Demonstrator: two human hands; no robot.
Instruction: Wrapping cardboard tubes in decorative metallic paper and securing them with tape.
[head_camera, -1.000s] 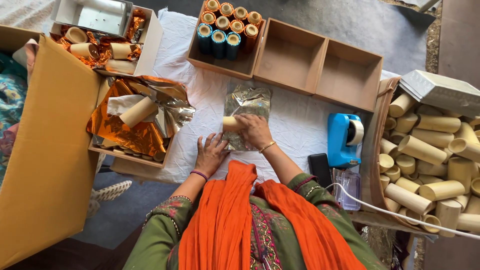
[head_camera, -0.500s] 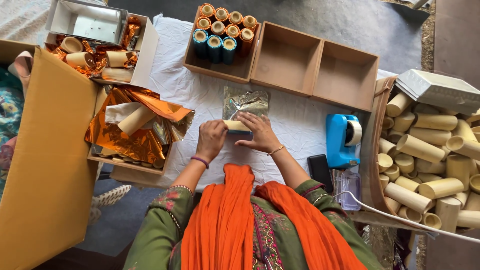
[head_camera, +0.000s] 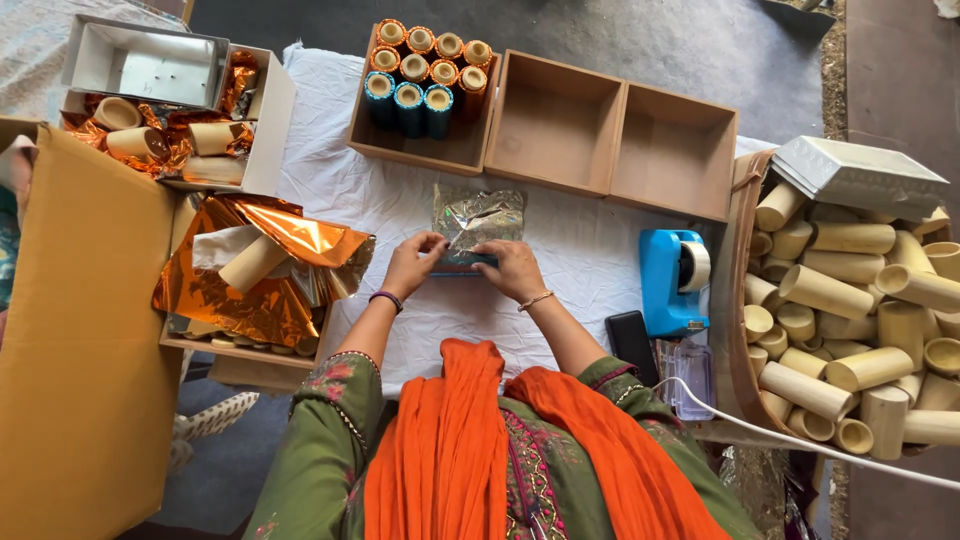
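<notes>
- L hand (head_camera: 412, 262) + R hand (head_camera: 508, 268) both pinch foil-wrapped roll (head_camera: 462, 262) between them
- roll's long axis left-right, hand at each end
- silver foil sheet (head_camera: 478, 213) just beyond fingertips

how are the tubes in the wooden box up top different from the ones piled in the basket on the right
The tubes in the wooden box are wrapped in shiny blue or orange foil; the tubes in the basket are bare and pale tan. The boxed ones stand upright in neat rows, open ends up; the basket ones lie heaped at all angles. The box holds about eleven, the basket many more. Both sets are hollow cylinders.
</notes>
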